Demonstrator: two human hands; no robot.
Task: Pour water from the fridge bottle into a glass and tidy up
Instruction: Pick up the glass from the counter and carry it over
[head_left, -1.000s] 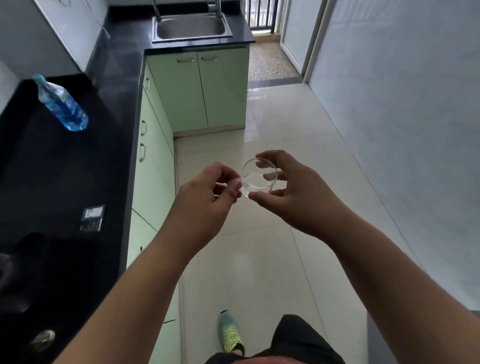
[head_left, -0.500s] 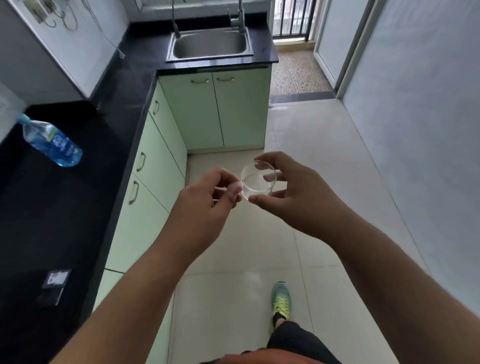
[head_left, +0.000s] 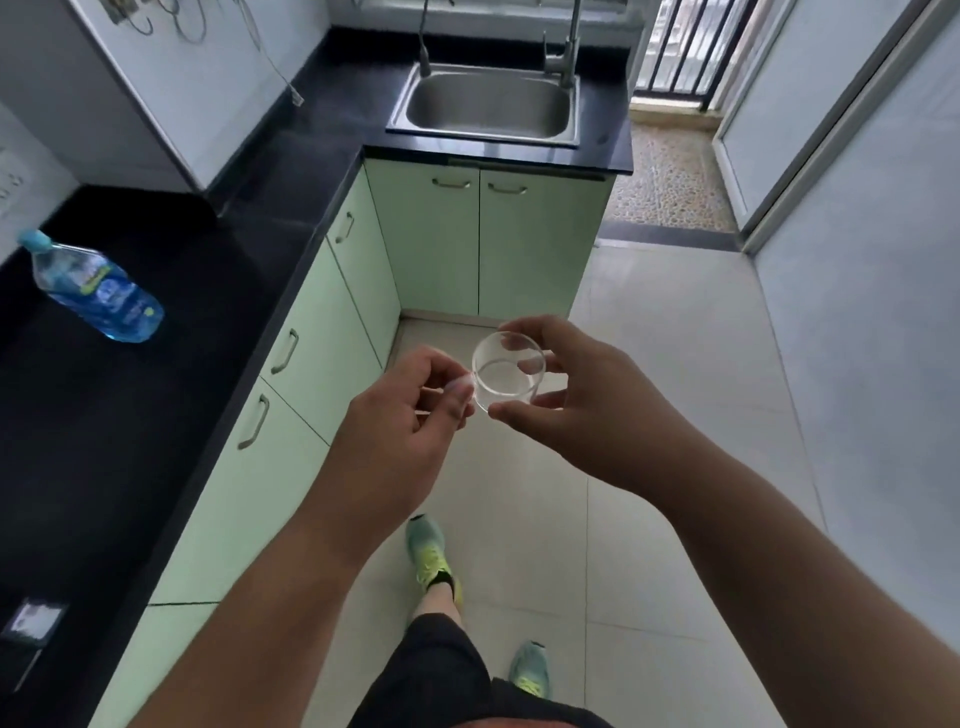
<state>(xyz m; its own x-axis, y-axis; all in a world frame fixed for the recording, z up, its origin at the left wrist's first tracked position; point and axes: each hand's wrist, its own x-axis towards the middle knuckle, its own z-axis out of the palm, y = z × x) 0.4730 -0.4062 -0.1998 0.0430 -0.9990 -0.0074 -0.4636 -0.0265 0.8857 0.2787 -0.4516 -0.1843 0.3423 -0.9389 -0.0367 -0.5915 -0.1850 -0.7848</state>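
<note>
A small clear glass (head_left: 506, 376) hangs over the floor in front of me, upright, its rim facing the camera. My right hand (head_left: 587, 410) grips it with thumb below and fingers curled over the far side. My left hand (head_left: 400, 431) is at its left side, thumb and forefinger pinching the rim. A blue-tinted water bottle (head_left: 96, 288) with a light blue cap stands on the black counter (head_left: 171, 332) at the left, apart from both hands.
A steel sink (head_left: 488, 106) with two taps sits in the counter's far corner. Pale green cabinets (head_left: 332, 358) run beneath the counter. A small dark card (head_left: 31, 618) lies on the counter near me. White tiled floor (head_left: 649, 395) extends ahead to a barred doorway (head_left: 680, 47).
The view has advanced toward the sink, which now looks larger and nearer. Both hands keep the same hold on the glass. The bottle has slid down and to the right in the view.
</note>
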